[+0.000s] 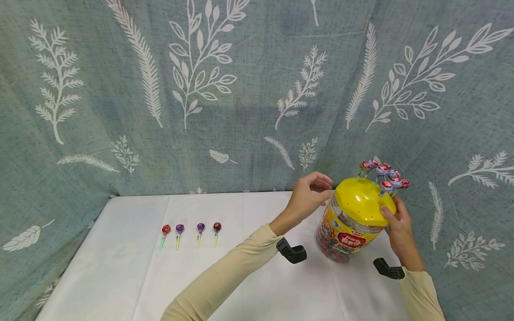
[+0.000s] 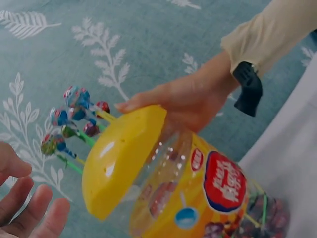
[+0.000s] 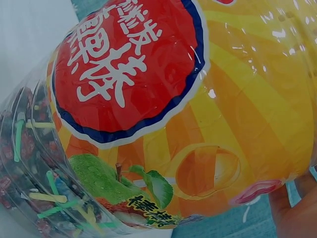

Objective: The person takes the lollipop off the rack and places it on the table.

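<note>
A big clear plastic candy jar [image 1: 341, 227] with a yellow lid [image 1: 355, 198] leans on the white table, its top tipped to the right. Several wrapped lollipops [image 1: 386, 171] stick up out of the lid on their sticks. My right hand [image 1: 401, 229] grips the lid's right side, thumb on top; the right wrist view shows its fingers [image 3: 297, 210] behind the jar's labelled side. To the left of the lid hangs my left hand [image 1: 303, 200], fingers loosely bent. In the left wrist view its fingers [image 2: 49, 213] are apart from the lid and hold nothing.
On the left part of the white table [image 1: 120, 267] several lollipops [image 1: 179, 229] lie in a row, sticks toward me. More lollipops [image 3: 49, 193] fill the jar's bottom. A green leaf-patterned cloth [image 1: 249, 111] hangs behind the table and along its sides.
</note>
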Demonstrator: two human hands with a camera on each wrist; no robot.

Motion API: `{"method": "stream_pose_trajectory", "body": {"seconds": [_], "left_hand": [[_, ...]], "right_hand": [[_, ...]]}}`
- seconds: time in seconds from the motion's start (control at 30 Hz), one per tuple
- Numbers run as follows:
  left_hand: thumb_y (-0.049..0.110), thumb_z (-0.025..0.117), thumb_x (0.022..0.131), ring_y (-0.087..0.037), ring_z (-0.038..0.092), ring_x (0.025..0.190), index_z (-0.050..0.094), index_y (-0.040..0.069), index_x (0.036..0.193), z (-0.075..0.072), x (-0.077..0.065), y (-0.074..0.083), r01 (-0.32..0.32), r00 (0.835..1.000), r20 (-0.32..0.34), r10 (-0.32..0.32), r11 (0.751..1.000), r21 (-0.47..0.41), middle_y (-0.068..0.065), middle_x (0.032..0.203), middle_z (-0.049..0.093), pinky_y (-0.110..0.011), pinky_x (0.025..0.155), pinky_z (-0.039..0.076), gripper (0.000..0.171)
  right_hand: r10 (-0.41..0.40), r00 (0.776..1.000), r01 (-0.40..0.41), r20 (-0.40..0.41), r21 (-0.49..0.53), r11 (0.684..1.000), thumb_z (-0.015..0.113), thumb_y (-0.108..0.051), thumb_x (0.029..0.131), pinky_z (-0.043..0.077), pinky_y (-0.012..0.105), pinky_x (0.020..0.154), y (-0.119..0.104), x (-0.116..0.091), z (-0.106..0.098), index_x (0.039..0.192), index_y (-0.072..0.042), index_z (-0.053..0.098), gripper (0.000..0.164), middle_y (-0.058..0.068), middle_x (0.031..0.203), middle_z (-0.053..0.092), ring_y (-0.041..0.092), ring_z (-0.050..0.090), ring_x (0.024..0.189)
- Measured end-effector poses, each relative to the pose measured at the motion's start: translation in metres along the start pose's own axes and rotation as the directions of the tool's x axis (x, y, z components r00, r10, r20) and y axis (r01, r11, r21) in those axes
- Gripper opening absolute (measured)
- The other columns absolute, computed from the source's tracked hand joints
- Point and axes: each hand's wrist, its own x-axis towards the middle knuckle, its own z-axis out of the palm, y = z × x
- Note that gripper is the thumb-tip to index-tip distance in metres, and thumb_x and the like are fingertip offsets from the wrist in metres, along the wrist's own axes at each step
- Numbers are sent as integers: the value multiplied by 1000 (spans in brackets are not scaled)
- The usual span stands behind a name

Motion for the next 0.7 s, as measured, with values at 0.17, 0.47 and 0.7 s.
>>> {"method": "stream_pose_trajectory", "body": {"seconds": [0.17, 0.47, 0.7], "left_hand": [[-1, 63, 87, -21, 61, 81, 62, -2, 105, 14, 16, -8, -32, 999, 5, 32, 999, 20, -17, 97, 65, -20, 66, 53, 18], [5, 65, 87, -7, 59, 77, 62, 4, 106, 47, 39, -29, -70, 997, 44, 67, 995, 66, -2, 92, 65, -17, 65, 52, 20], [6, 65, 87, -1, 56, 78, 60, 8, 108, 69, 45, -27, -109, 990, 104, 97, 987, 115, -3, 96, 63, -12, 68, 50, 22]], "right_hand": [[-24, 1000, 24, 5, 17, 1000, 46, -14, 99, 41, 9, 88, 1, 1, 1, 148, -13, 21, 56, -5, 131, 38, 7, 47, 109], [11, 1000, -11, -3, 3, 1000, 48, -17, 99, 41, 9, 87, 0, 1, 1, 150, -13, 17, 59, -5, 132, 36, 7, 46, 110], [41, 999, -41, -6, -11, 999, 49, -21, 99, 42, 8, 85, -2, 1, 2, 150, -16, 16, 61, -2, 135, 33, 6, 45, 111]]}}
